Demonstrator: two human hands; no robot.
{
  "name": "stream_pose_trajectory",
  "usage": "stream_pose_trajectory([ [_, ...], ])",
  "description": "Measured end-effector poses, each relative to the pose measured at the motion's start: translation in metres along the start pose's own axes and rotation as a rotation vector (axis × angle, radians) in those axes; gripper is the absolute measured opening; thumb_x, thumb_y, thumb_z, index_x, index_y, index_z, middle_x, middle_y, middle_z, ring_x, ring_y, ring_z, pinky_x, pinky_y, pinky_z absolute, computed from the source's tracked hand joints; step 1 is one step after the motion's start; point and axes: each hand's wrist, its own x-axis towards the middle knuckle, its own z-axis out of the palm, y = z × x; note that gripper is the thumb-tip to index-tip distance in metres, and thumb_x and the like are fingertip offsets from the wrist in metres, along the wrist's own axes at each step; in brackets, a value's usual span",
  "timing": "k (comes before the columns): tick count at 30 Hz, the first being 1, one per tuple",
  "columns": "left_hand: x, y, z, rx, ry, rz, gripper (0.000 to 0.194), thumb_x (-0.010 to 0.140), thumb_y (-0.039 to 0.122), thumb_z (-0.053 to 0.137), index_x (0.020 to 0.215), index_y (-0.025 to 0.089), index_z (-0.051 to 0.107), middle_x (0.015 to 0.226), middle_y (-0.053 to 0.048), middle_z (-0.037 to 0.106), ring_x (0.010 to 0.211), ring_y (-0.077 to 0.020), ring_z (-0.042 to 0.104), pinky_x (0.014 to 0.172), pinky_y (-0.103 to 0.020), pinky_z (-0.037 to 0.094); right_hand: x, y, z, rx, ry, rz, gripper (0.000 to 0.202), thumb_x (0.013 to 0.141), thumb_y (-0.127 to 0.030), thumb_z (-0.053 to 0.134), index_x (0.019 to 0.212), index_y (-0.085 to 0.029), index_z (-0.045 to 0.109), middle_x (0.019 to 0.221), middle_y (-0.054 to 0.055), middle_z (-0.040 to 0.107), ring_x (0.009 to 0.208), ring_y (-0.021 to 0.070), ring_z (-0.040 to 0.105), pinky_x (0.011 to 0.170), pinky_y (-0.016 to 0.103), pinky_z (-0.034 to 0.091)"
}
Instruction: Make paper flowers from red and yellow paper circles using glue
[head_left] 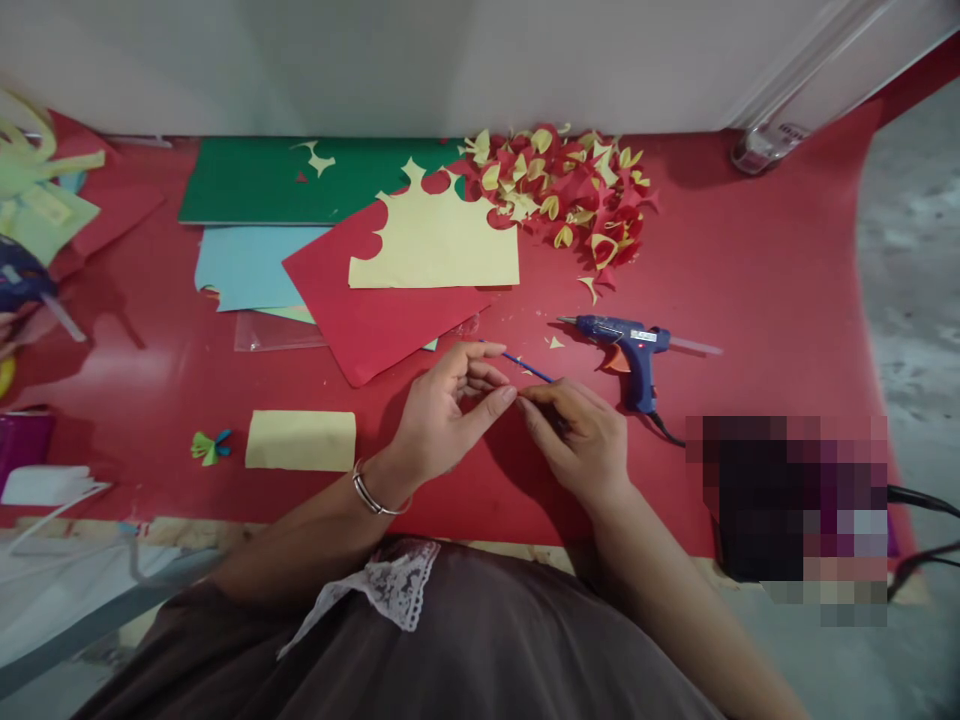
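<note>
My left hand (454,410), a bangle at its wrist, is half curled with its thumb tip meeting the fingertips of my right hand (581,430). The right thumb and index finger are pinched together. Anything held where the fingertips meet is too small to make out. A thin blue stick (529,368) runs from near my left index finger to behind my right fingers; whether it is gripped or lying on the table I cannot tell. Right of my hands lies a blue glue gun (626,340) with an orange trigger and a clear glue stick. A yellow paper strip (300,440) lies left.
Yellow cut-out paper (442,250) overlaps a red sheet (360,330). Red and yellow paper flowers (570,190) are heaped behind. A small green-blue paper flower (210,447) lies left. Another person's hand (7,335) is by a second glue gun (22,275). A pixelated dark object (765,500) sits right.
</note>
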Motion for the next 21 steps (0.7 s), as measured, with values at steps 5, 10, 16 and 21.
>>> stream_pose_trajectory([
  [5,0.001,-0.002,0.001,-0.011,-0.002,-0.004,0.043,0.095,0.032,0.08,0.133,0.021,0.063,0.1,-0.005,0.074,0.093,-0.0153,0.073,0.084,-0.026,0.06,0.001,-0.002,0.0,0.006,-0.009,0.002,0.014,0.102,-0.022,0.066,0.09,-0.022,0.072,0.073,0.001,0.072,0.064,0.0154,0.065,0.06,0.029,0.05],
  [10,0.002,0.0,0.002,-0.078,-0.016,-0.032,0.044,0.093,0.031,0.081,0.131,0.02,0.061,0.097,-0.004,0.072,0.091,-0.0149,0.073,0.082,-0.026,0.059,0.001,-0.002,0.0,0.018,-0.02,0.016,0.014,0.101,-0.024,0.067,0.089,-0.023,0.073,0.072,0.001,0.072,0.061,0.0156,0.064,0.06,0.029,0.05],
  [16,0.004,0.003,-0.003,-0.138,-0.074,-0.076,0.048,0.091,0.027,0.082,0.132,0.02,0.059,0.096,-0.003,0.072,0.089,-0.0146,0.072,0.082,-0.026,0.059,0.0,-0.002,0.0,0.042,-0.036,0.046,0.016,0.1,-0.027,0.068,0.085,-0.023,0.073,0.071,0.001,0.072,0.061,0.0157,0.063,0.062,0.03,0.052],
  [21,0.007,0.002,-0.009,-0.191,-0.161,-0.051,0.047,0.091,0.027,0.082,0.131,0.02,0.06,0.096,-0.003,0.071,0.087,-0.0138,0.071,0.079,-0.025,0.058,0.002,-0.005,-0.002,0.097,-0.058,0.023,0.015,0.101,-0.025,0.068,0.086,-0.023,0.072,0.072,0.0,0.072,0.06,0.0151,0.063,0.06,0.029,0.05],
])
